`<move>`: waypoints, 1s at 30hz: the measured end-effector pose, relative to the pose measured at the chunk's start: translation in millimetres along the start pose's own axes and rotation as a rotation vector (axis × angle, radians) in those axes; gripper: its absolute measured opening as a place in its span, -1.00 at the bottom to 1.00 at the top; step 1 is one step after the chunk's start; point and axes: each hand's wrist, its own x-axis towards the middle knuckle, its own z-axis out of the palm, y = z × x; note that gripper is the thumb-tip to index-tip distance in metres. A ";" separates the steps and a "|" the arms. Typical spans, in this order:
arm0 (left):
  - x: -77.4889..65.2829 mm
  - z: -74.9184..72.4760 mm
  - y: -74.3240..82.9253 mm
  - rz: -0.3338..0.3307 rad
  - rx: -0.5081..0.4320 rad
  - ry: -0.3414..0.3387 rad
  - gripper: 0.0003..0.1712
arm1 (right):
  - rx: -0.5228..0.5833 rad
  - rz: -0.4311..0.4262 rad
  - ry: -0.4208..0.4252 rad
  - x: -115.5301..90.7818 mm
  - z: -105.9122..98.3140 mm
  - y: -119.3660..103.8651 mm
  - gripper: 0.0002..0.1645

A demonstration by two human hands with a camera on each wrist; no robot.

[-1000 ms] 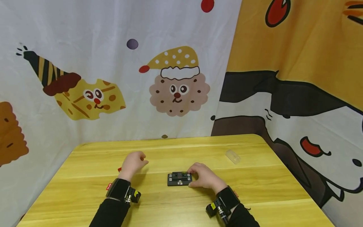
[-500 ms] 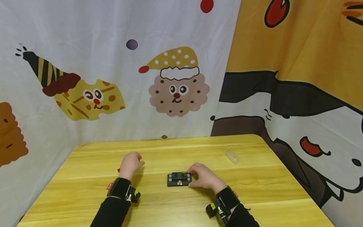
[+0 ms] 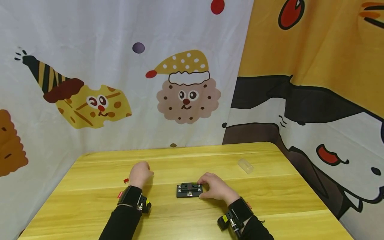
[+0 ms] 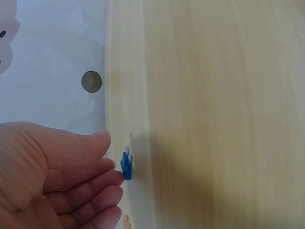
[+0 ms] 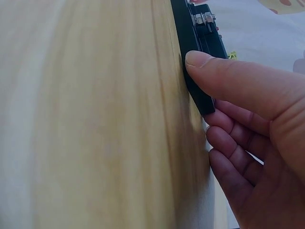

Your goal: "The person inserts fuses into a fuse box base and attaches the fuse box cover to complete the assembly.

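My right hand [image 3: 217,188] pinches the right end of a small black rectangular plate [image 3: 189,196] on the wooden table. In the right wrist view the thumb lies on the near side of the black plate [image 5: 198,88], with fingers behind it. Silver square fittings and a raised black bar show on its top, plus a bit of yellow at the back. To the left, my left hand [image 3: 140,174] is low over the table. Its fingers are loosely bent in the left wrist view, with a small blue piece [image 4: 126,165] right at the fingertips; the hand hides that piece in the head view.
A small red piece [image 3: 126,181] lies left of my left wrist. Farther back on the right is a clear plastic box [image 3: 245,165]. The table [image 3: 168,220] ends at a patterned cloth [image 3: 120,133] behind and to the right.
My left hand's fingers have drawn closer together and downward, and its wrist has shifted slightly right, uncovering more of the red piece. The right hand stays on the black plate.
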 end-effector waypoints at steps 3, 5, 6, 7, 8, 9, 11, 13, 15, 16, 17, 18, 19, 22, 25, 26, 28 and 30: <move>-0.8 0.7 0.9 -0.025 0.002 -0.011 -0.80 | -0.003 -0.002 0.001 -0.2 0.1 0.4 -0.47; -1.1 1.0 0.4 -0.034 0.011 -0.012 -0.81 | -0.004 -0.003 0.001 -0.3 0.2 0.6 -0.46; -1.0 1.3 -0.2 -0.036 0.016 -0.014 -0.82 | -0.003 -0.003 0.002 -0.3 0.2 0.7 -0.46; -0.9 1.7 -0.7 -0.039 0.022 -0.014 -0.84 | -0.002 -0.003 0.002 -0.5 0.1 0.6 -0.46; -0.4 2.3 -1.6 -0.037 0.027 -0.010 -0.87 | -0.001 -0.003 0.002 -0.6 0.0 0.5 -0.46; -0.2 2.4 -2.0 -0.037 0.031 -0.006 -0.88 | 0.000 -0.002 0.002 -0.7 0.0 0.5 -0.46; 1.2 3.4 -3.2 -0.038 0.037 -0.007 -0.90 | 0.000 -0.003 0.003 -0.9 0.1 0.4 -0.47; 2.7 4.4 -3.9 -0.045 0.036 -0.008 -0.90 | 0.000 -0.003 0.004 -1.0 -0.1 0.1 -0.47; 4.3 5.1 -4.3 -0.049 0.036 -0.010 -0.90 | 0.002 -0.001 0.006 -0.9 0.1 0.0 -0.47; 5.1 5.8 -5.1 -0.053 0.035 -0.011 -0.89 | 0.002 0.002 0.007 -1.0 0.2 -0.1 -0.46; 5.3 6.1 -5.3 -0.057 0.032 -0.012 -0.89 | 0.004 0.003 0.008 -1.1 0.2 -0.3 -0.46; 5.7 6.6 -5.7 -0.059 0.030 -0.011 -0.88 | 0.002 0.007 0.008 -1.1 0.4 -0.5 -0.46; 5.7 6.8 -5.9 -0.063 0.028 -0.011 -0.88 | 0.001 0.006 0.009 -1.2 0.9 -0.4 -0.47; 5.9 7.9 -7.0 -0.075 0.025 -0.016 -0.87 | -0.003 0.019 0.009 -1.6 1.6 -0.8 -0.47; 5.8 8.0 -6.9 -0.086 0.026 -0.032 -0.87 | -0.008 0.027 0.010 -1.6 2.2 -1.1 -0.46; 6.3 8.5 -7.1 -0.089 0.028 -0.037 -0.87 | -0.009 0.033 0.010 -1.5 2.0 -1.3 -0.46; 6.3 7.6 -5.8 -0.091 0.029 -0.051 -0.86 | -0.010 0.035 0.010 -1.2 1.9 -1.1 -0.46; 5.9 6.5 -4.4 -0.087 0.031 -0.062 -0.84 | -0.012 0.034 0.010 -1.1 1.8 -1.0 -0.46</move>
